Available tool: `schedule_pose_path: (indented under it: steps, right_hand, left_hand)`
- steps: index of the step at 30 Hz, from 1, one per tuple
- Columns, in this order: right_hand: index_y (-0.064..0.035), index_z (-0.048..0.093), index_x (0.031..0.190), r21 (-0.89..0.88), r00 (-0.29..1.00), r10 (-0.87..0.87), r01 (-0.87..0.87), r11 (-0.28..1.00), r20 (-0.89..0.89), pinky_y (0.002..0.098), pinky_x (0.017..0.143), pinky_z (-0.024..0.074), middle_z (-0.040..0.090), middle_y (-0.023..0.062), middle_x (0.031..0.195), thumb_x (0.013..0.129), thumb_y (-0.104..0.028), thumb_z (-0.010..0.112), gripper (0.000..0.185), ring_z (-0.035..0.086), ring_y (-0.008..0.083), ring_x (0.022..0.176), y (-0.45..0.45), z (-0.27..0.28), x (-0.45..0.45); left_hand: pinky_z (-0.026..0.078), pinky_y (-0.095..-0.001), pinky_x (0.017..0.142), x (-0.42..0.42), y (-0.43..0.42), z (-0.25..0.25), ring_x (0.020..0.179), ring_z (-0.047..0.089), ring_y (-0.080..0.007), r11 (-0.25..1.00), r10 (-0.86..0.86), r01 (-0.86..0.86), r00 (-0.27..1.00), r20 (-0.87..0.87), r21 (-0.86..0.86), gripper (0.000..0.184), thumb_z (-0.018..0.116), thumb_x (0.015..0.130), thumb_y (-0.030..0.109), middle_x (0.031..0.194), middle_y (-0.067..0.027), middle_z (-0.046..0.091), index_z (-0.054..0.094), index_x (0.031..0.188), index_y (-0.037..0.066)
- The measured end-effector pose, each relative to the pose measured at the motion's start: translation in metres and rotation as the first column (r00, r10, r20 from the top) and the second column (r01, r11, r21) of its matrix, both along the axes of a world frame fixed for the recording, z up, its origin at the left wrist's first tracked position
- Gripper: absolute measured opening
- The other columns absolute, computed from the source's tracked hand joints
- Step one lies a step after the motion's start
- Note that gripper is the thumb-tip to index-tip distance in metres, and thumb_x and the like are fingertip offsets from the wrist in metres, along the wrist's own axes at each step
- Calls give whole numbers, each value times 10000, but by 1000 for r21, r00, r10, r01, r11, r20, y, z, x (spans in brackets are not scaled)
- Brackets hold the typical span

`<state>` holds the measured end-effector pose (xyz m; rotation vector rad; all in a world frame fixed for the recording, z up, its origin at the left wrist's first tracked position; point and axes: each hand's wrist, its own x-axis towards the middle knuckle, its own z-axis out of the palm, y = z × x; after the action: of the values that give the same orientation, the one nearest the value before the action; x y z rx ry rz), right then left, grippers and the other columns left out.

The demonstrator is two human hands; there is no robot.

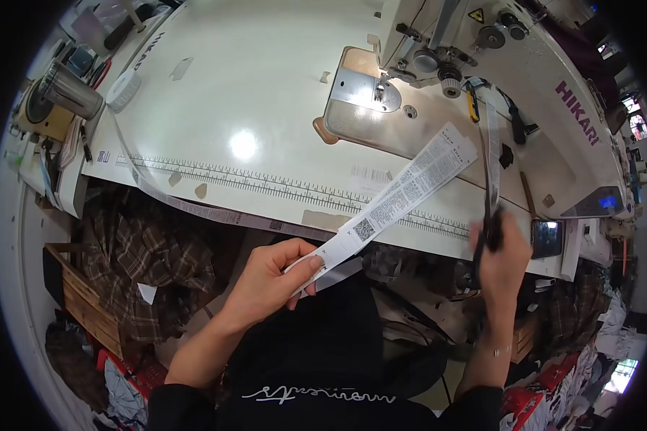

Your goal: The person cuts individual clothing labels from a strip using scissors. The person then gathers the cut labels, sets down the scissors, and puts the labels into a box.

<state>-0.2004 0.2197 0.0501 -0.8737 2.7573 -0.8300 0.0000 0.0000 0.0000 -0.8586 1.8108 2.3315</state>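
My left hand (277, 276) is closed on a stack of white printed care labels (402, 187), pinched near their lower end between thumb and fingers. The labels fan out slightly toward the upper right, above the table's front edge. A long label strip (194, 210) runs from a white roll (124, 90) at the left, over the table edge and down toward my left hand. On the right, my right hand (505, 248) is wrapped round the dark handles of a pair of scissors (492, 172), blades pointing away from me. Motion blurs this hand and the handles.
A sewing machine (568, 100) stands at the back right, its needle plate (359, 90) lit. A yellow cutter (472, 104) and a phone (547, 237) lie on the right. A printed ruler (266, 183) crosses the white table (251, 86). Plaid cloth (144, 266) hangs below left.
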Motion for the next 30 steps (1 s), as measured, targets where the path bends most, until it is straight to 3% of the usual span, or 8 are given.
schedule_pose_path:
  steps: [1,4,6,9,17,20,22,30]
  right_hand:
    - [-7,595,852,5,1000,0,0,1000,3,245,528,437,602,103,669,712,-184,768,284,577,159,571,1,1,1]
    - [-24,598,837,-61,685,202,-225,972,700,276,557,442,587,86,686,674,-177,812,309,572,158,597,10,1,32]
    - [-33,577,911,-149,558,447,-497,855,699,322,568,444,585,113,721,716,-204,790,335,581,229,623,21,-20,38]
    - [-47,549,984,-51,485,321,-491,870,814,346,606,440,583,116,730,768,-244,746,353,576,265,651,21,-37,53]
    - [-7,489,965,-212,488,468,-490,846,737,376,603,409,513,123,735,815,-308,703,399,522,290,656,-7,-43,55]
    - [-24,516,1008,-254,521,518,-495,831,679,270,534,371,475,17,658,823,-154,635,255,451,110,576,-8,-45,56]
    - [-10,480,954,-183,504,452,-494,850,736,372,597,401,500,116,722,821,-326,699,407,504,277,644,-10,-40,55]
    - [-8,495,912,-164,515,407,-452,877,755,360,576,404,516,109,691,788,-308,737,405,510,251,615,-10,-42,54]
  left_hand:
    - [386,-168,413,0,2,1,523,522,-35,999,36,-36,999,-16,13,212,592,917,188,661,-20,596,629,1001,-3]
    - [379,-163,408,0,-2,1,508,509,-34,997,81,-80,996,-27,21,207,587,920,187,655,-15,592,630,980,-7]
    - [377,-162,407,-2,0,-1,504,505,-33,995,96,-94,995,-36,41,206,585,921,184,653,-15,590,630,976,-9]
    - [376,-161,406,-1,0,-1,504,506,-33,992,108,-106,994,-18,63,205,581,923,179,652,-17,589,628,977,-13]
    - [398,-164,415,-2,7,0,552,540,-39,990,107,-101,993,-53,96,280,560,932,160,703,-28,605,605,1136,-25]
    - [411,-168,420,-2,6,-1,584,559,-42,994,79,-74,995,-59,84,307,559,932,160,740,-37,619,590,1175,-25]
    - [412,-169,420,-3,7,-1,584,558,-42,994,78,-73,995,-60,85,307,558,933,161,748,-41,623,591,1174,-26]
    - [411,-171,417,-5,7,0,580,556,-42,994,79,-74,995,-60,76,305,555,935,166,752,-41,627,595,1168,-27]
